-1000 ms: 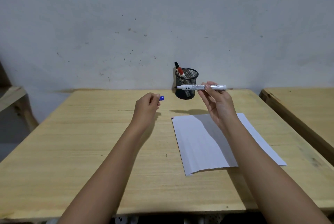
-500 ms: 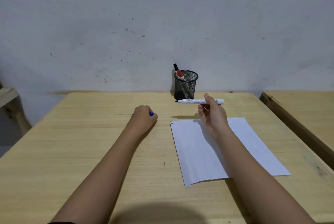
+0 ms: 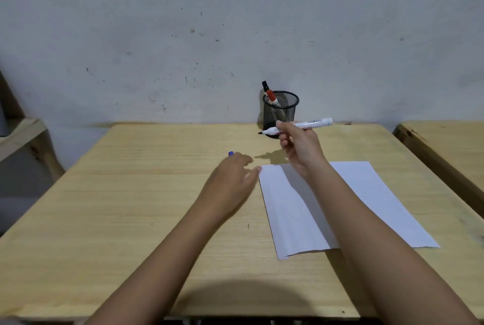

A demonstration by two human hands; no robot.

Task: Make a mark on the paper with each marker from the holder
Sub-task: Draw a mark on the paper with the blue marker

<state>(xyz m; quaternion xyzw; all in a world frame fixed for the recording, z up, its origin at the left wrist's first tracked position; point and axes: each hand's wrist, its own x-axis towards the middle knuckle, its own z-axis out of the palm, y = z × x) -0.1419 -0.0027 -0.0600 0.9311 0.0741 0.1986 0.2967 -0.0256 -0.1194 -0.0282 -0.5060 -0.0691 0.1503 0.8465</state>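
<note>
A person's right hand (image 3: pixel 301 146) pinches an uncapped marker (image 3: pixel 298 125) above the paper's (image 3: pixel 366 201) far edge while the loose-fingered left hand (image 3: pixel 233 178) hovers beside the blue cap (image 3: pixel 231 153) on the table (image 3: pixel 104 206), where a brush could send it rolling.

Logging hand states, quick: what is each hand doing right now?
Left hand: open, blurred, beside the blue cap on the table.
Right hand: closed on the uncapped marker.
</note>
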